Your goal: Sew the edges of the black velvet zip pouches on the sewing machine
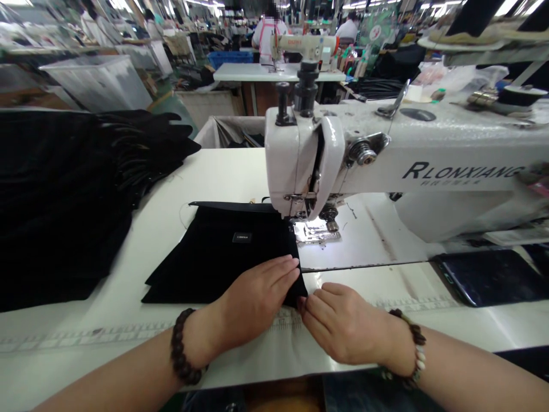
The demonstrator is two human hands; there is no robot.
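The left hand (pixel 253 297) is lying flat, fingers together, pressing on the near right corner of the black fabric piece (pixel 223 257). The right hand (pixel 343 323) is pinching that corner, grip clamped on its edge. The fabric piece is lying on the white counter (pixel 206 171), near its front edge, just left of the sewing machine (pixel 386 166) needle plate.

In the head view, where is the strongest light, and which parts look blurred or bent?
Head view: the brightest spot is the lamp glare on the needle plate under the sewing machine; the black fabric under the left hand and right hand shows almost no detail; the background workshop is blurred, and the table edge curves from wide-angle distortion.
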